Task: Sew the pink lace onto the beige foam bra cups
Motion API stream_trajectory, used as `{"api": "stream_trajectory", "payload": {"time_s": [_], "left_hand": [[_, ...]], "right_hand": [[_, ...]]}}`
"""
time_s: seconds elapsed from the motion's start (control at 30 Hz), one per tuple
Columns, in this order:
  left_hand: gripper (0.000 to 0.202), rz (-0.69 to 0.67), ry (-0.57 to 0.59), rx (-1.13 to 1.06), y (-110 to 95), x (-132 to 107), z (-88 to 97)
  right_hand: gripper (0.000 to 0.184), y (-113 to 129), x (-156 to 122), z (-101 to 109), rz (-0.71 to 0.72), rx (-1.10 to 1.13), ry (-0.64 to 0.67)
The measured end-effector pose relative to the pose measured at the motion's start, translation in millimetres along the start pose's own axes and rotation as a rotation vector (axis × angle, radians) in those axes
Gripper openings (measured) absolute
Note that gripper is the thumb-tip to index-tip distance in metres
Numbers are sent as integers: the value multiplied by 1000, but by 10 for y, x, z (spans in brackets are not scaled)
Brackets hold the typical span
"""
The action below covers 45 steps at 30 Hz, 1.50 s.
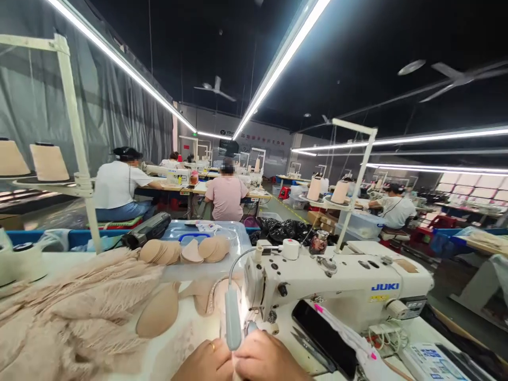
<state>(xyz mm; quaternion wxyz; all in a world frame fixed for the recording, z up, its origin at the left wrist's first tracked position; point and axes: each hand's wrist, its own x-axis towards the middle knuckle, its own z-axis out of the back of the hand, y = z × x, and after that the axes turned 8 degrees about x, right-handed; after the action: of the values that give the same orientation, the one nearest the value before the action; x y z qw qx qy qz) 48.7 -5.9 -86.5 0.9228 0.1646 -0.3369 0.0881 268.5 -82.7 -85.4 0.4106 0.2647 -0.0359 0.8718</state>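
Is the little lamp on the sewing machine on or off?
On. The gooseneck lamp on the Juki sewing machine throws a bright glow on the table by the needle, just above the left hand and right hand.

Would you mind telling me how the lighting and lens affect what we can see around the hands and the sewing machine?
Head view: the ceiling light strips glare white; the small lamp overexposes the cloth by the left hand and right hand; the wide lens bends the white stand pole and stretches the sewing machine; distant workers look soft.

sewing machine point(337, 286): white, blue logo | bra cups point(186, 250): beige | lace fabric point(79, 312): beige | thread cones point(50, 161): cream
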Motion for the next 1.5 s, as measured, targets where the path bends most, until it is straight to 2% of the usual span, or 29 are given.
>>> {"api": "stream_trajectory", "payload": {"time_s": [0.03, 0.07, 0.17, 0.3, 0.4, 0.57, 0.83, 1.23, 1.43, 1.5], "left_hand": [[18, 22, 2, 11, -54, 4, 76], [16, 36, 55, 13, -107, 23, 161], [17, 40, 192, 14, -195, 134, 375], [21, 40, 283, 20, -200, 199, 458], [23, 29, 329, 16, -216, 180, 462], [23, 34, 332, 15, -237, 191, 465], [14, 41, 365, 9, -250, 201, 430], [17, 68, 319, -16, -288, 173, 354], [20, 59, 307, -27, -267, 171, 280], [19, 44, 341, -34, -230, 183, 252]], "right_hand": [[10, 59, -43, 46, -12, 30, -1], [9, 122, -90, 107, -21, 73, 2], [33, 231, -208, 318, -77, 205, 29], [36, 217, -259, 460, -55, 215, 148], [37, 222, -265, 482, -45, 204, 168], [37, 215, -285, 500, -75, 185, 179], [37, 183, -315, 500, -126, 187, 276], [30, 165, -318, 433, -167, 261, 122], [30, 151, -295, 382, -156, 205, 127], [30, 126, -307, 357, -160, 187, 135]]}}
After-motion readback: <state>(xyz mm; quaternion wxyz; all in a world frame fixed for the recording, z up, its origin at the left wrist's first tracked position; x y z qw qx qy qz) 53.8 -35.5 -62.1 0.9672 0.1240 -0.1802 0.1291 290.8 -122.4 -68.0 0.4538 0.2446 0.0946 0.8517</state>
